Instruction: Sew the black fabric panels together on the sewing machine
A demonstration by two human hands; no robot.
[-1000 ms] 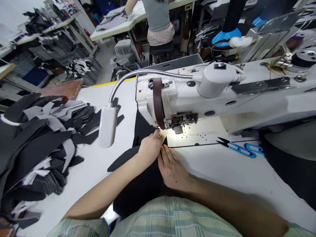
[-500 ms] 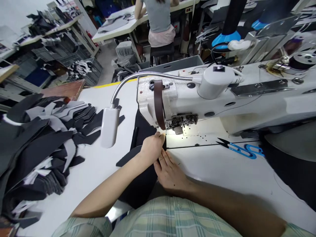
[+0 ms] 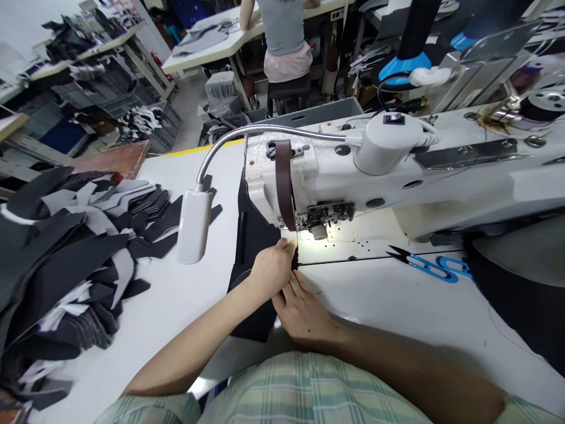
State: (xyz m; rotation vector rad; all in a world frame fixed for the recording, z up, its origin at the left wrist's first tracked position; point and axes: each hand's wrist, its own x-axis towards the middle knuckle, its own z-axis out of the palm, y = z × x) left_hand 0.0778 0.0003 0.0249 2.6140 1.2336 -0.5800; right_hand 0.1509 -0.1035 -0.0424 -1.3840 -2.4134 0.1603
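A black fabric piece [image 3: 256, 238] lies under the head of a white sewing machine [image 3: 282, 176], its near end hanging toward my body. My left hand [image 3: 273, 268] is closed on the fabric just in front of the needle area, fingers curled and pressed together. Right behind it, my right hand [image 3: 304, 309] lies along the fabric's right edge with fingers stretched out, close against the left hand. The presser foot and needle are partly hidden by a brown strap [image 3: 285, 185]. A lamp [image 3: 194, 227] on a bendy metal neck hangs left of the machine.
Blue thread snips [image 3: 430, 268] lie on the table right of my hands. Heaped black and grey cut pieces [image 3: 83, 259] cover the left side. Dark fabric [image 3: 521, 294] lies at the right edge. Another person [image 3: 286, 44] sits at a table beyond; grey crates [image 3: 163, 126] stand on the floor.
The black fabric has slid away from me under the machine head, its near end now farther from my body. Both hands stay almost in place near the needle.
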